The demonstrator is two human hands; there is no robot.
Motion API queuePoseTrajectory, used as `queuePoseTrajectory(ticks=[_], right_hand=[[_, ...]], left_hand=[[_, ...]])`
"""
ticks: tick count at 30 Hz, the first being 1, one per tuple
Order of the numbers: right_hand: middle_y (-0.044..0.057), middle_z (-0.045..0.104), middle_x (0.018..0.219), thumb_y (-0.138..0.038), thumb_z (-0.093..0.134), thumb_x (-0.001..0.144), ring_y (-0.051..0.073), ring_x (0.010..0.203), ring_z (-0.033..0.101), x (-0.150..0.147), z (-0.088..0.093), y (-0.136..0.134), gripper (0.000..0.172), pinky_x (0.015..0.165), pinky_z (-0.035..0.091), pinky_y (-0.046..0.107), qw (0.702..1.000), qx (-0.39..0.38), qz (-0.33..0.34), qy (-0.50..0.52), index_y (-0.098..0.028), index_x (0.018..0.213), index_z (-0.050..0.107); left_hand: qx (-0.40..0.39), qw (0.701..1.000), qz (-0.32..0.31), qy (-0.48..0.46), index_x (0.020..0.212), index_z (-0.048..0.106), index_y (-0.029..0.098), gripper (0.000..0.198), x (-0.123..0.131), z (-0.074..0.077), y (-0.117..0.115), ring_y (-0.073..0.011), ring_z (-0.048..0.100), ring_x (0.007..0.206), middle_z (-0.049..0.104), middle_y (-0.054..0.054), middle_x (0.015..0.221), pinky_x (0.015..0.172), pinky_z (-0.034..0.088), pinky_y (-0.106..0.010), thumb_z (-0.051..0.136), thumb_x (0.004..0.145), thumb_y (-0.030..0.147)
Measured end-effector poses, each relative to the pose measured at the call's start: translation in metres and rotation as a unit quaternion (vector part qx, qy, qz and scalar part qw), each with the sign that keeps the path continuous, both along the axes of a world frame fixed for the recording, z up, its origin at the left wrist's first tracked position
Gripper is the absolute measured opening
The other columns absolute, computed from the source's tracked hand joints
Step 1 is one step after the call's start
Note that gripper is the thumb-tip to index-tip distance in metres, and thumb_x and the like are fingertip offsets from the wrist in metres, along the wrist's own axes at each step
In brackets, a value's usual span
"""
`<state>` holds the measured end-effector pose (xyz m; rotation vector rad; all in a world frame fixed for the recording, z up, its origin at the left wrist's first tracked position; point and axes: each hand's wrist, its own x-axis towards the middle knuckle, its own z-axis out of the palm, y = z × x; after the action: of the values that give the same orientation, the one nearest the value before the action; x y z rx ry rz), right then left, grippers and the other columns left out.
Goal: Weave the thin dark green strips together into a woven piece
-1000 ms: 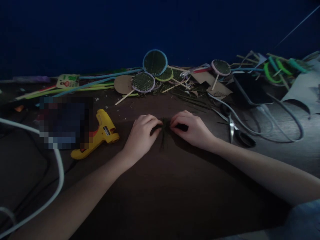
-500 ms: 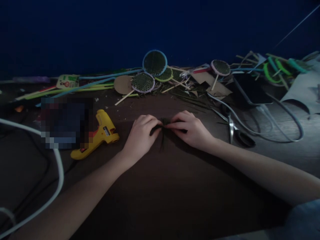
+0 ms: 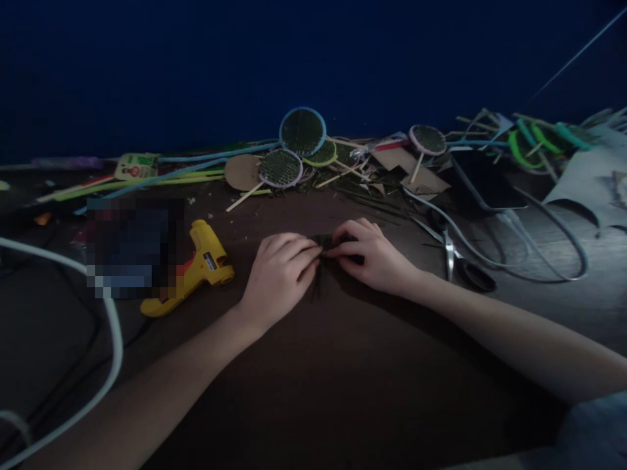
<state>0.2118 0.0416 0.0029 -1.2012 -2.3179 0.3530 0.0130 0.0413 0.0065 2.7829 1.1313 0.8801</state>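
Both my hands meet at the middle of a dark brown table (image 3: 343,378) over a small bundle of dark green strips (image 3: 324,281). My left hand (image 3: 279,274) has its fingers curled and pressed on the bundle's left side. The fingers of my right hand (image 3: 375,258) pinch the bundle from the right. The strips fan out below the hands, and the dim light hides their detail.
A yellow glue gun (image 3: 196,271) lies left of my left hand. Scissors (image 3: 458,258) and a grey cable (image 3: 539,261) lie to the right. Several round woven fans on sticks (image 3: 304,134), cardboard scraps and coloured strips crowd the back edge. A white cable (image 3: 105,326) curves at the left.
My left hand has slid right so its fingers meet the right hand over the bundle. The view has shifted slightly downward.
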Motion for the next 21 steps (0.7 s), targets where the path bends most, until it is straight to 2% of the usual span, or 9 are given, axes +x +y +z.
queuePoseTrajectory(ticks=[4,7,10,15,18,21], right_hand=[[0.008,0.059,0.095,-0.011,0.053,0.077,0.021,0.091,0.05,0.0001,0.0016,-0.0001,0.021,0.078,0.037,0.038,1.0,0.001,-0.002,-0.011,-0.019,0.082,0.072],[0.007,0.058,0.095,-0.011,0.053,0.077,0.021,0.091,0.049,0.0004,0.0018,-0.0002,0.022,0.078,0.037,0.038,1.0,0.002,-0.002,-0.014,-0.021,0.082,0.072],[0.007,0.058,0.095,-0.011,0.053,0.077,0.021,0.092,0.049,0.0009,0.0016,0.0,0.023,0.078,0.036,0.038,1.0,0.001,-0.001,-0.007,-0.022,0.085,0.072],[0.008,0.057,0.096,-0.012,0.053,0.077,0.022,0.093,0.048,0.0009,0.0011,0.0003,0.023,0.077,0.036,0.038,1.0,0.004,-0.001,-0.009,-0.021,0.086,0.072],[0.008,0.058,0.095,-0.011,0.053,0.077,0.022,0.092,0.048,0.0005,0.0014,-0.0004,0.023,0.074,0.036,0.037,0.999,0.03,0.005,-0.02,-0.021,0.085,0.072],[0.008,0.058,0.093,-0.012,0.052,0.079,0.022,0.091,0.048,0.0008,0.0008,-0.0014,0.023,0.072,0.035,0.037,0.997,0.069,0.014,-0.039,-0.022,0.084,0.072]], left_hand=[[0.067,0.996,-0.052,0.028,0.099,0.065,0.014,0.018,0.001,0.0005,-0.0041,-0.0183,0.063,0.095,0.072,-0.005,0.097,0.085,0.045,-0.036,0.051,0.088,0.017],[0.077,0.995,-0.062,0.026,0.098,0.063,0.012,0.018,0.0012,0.0001,-0.0042,-0.0179,0.064,0.093,0.072,-0.006,0.097,0.086,0.046,-0.035,0.05,0.088,0.016],[0.042,0.998,-0.05,0.01,0.09,0.061,0.013,0.013,0.001,-0.0006,-0.0037,-0.018,0.066,0.088,0.071,-0.008,0.093,0.084,0.048,-0.035,0.049,0.086,0.015],[-0.008,0.999,-0.046,-0.008,0.079,0.056,0.016,0.011,0.0011,0.0004,-0.0034,-0.0184,0.066,0.089,0.07,-0.008,0.092,0.087,0.049,-0.036,0.046,0.085,0.014],[-0.049,0.999,-0.015,-0.016,0.079,0.056,0.016,0.012,0.0012,0.0025,-0.0026,-0.0183,0.065,0.083,0.07,-0.006,0.084,0.078,0.052,-0.034,0.046,0.085,0.014],[-0.075,0.997,0.005,-0.019,0.077,0.056,0.017,0.013,0.0017,0.0032,-0.0017,-0.0194,0.064,0.085,0.069,-0.005,0.082,0.079,0.053,-0.034,0.046,0.084,0.013]])
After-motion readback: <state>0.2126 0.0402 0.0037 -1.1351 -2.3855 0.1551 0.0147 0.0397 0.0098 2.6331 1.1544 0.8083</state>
